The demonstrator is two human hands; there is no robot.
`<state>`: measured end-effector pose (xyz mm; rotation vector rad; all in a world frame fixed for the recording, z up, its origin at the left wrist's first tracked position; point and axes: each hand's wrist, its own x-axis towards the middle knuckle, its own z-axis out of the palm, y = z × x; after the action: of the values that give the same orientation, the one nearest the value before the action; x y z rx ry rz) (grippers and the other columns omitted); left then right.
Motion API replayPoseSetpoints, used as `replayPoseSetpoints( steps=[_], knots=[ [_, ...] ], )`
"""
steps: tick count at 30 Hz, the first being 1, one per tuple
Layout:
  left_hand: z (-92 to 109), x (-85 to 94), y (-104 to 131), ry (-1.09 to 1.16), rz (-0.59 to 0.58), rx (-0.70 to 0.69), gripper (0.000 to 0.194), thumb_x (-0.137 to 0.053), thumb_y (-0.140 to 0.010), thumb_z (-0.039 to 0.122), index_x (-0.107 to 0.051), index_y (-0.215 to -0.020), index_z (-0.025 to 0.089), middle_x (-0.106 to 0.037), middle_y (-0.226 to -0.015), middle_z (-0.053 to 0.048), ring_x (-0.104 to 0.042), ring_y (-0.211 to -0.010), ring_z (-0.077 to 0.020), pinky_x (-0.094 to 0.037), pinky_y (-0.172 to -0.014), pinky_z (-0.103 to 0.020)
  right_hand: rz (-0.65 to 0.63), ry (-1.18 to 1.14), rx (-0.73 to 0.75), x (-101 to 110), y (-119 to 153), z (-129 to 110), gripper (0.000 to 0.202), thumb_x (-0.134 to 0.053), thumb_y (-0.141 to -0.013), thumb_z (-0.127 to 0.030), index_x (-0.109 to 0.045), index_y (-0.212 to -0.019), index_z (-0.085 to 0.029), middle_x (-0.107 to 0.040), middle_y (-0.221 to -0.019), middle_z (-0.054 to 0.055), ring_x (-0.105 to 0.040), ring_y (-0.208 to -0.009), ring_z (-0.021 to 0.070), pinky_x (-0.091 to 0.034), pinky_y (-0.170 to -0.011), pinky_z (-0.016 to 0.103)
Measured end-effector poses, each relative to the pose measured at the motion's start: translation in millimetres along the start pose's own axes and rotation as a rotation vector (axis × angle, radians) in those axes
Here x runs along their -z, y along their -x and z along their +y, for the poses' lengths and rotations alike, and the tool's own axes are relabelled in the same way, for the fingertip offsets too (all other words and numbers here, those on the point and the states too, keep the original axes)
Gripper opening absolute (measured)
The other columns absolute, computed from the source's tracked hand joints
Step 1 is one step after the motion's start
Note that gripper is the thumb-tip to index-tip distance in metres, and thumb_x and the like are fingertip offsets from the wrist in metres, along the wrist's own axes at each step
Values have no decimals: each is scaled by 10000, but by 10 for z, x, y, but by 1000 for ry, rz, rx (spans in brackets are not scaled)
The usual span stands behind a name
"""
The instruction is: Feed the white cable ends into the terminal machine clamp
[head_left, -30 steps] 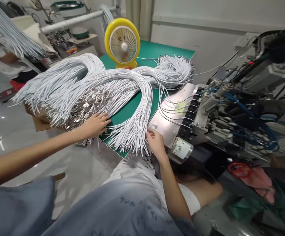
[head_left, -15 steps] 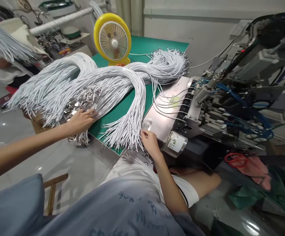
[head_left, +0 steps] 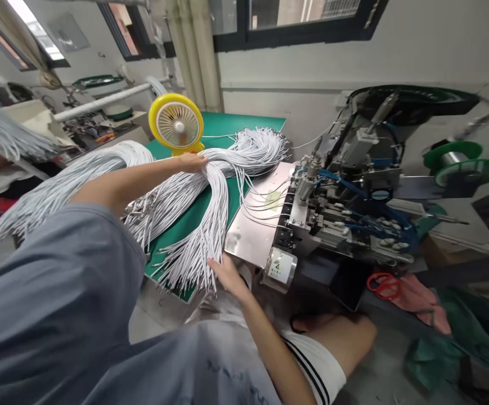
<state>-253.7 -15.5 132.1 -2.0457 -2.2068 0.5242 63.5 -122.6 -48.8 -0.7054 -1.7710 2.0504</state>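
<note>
A bundle of thin white cables (head_left: 216,202) bends over the green table, its loose ends fanned out at the near edge. My left hand (head_left: 192,162) is closed on the bundle at its upper bend, beside the fan; some of its fingers are hidden. Lower down, my right hand (head_left: 226,274) holds the right side of the same bundle near the loose ends, fingertips against the cables. More white cables (head_left: 265,145) lie in a heap at the back right. Silvery metal-ended pieces (head_left: 137,209) show partly beneath my left forearm.
A yellow fan (head_left: 178,126) stands on the green table (head_left: 223,122). To the right is a machine (head_left: 312,208) with several white cables in its black holders and a metal plate (head_left: 248,239) in front. Red-handled scissors (head_left: 383,286) lie on a pink cloth at lower right.
My left hand has moved from the metal-ended pieces up and right to the bend of the cable bundle. My right hand stays by the loose ends. The view has tilted upward.
</note>
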Motion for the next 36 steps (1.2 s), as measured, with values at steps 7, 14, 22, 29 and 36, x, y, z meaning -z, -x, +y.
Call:
replayPoseSetpoints(
  steps=[7,14,22,29,36],
  knots=[
    [-88,83,-432,-127,52,-56,365,-446,-862,250,-496,-1197,114,-564,-1097,-193,-578,-964,-273,-433,-759,-337,128,194,-10,146,-109,-131,211,-493,-796,-308,-582,-927,-169,-648,-918,70,-588,-880,220,-436,-827,346],
    [64,79,-881,-121,60,-68,441,-499,-847,322,-459,-1260,172,-481,-1221,-156,-502,-1062,-269,-411,-847,-341,205,162,-47,194,-153,-70,140,-483,-784,-289,-558,-842,-186,-621,-852,48,-552,-828,214,-408,-790,337],
    [219,-101,-638,-65,30,-45,469,-522,-809,269,-488,-1273,210,-489,-1235,-132,-476,-1108,-305,-405,-877,-383,155,-57,-101,11,106,46,132,-565,-736,-312,-557,-697,-185,-579,-678,0,-526,-720,177,-417,-698,289],
    [677,212,-603,57,126,-23,423,-449,-788,165,-585,-1187,119,-577,-1139,-145,-558,-1023,-273,-430,-848,-377,167,-434,-227,168,123,50,393,-542,-750,-535,-616,-822,-156,-610,-736,31,-553,-667,144,-458,-622,269],
    [1862,552,-385,493,563,-481,325,-364,-901,235,-649,-1025,141,-655,-1006,-70,-597,-849,-148,-426,-707,-266,140,-605,-338,128,60,62,297,-764,-603,-371,-639,-745,-142,-598,-681,-6,-520,-588,94,-417,-540,209]
  ],
)
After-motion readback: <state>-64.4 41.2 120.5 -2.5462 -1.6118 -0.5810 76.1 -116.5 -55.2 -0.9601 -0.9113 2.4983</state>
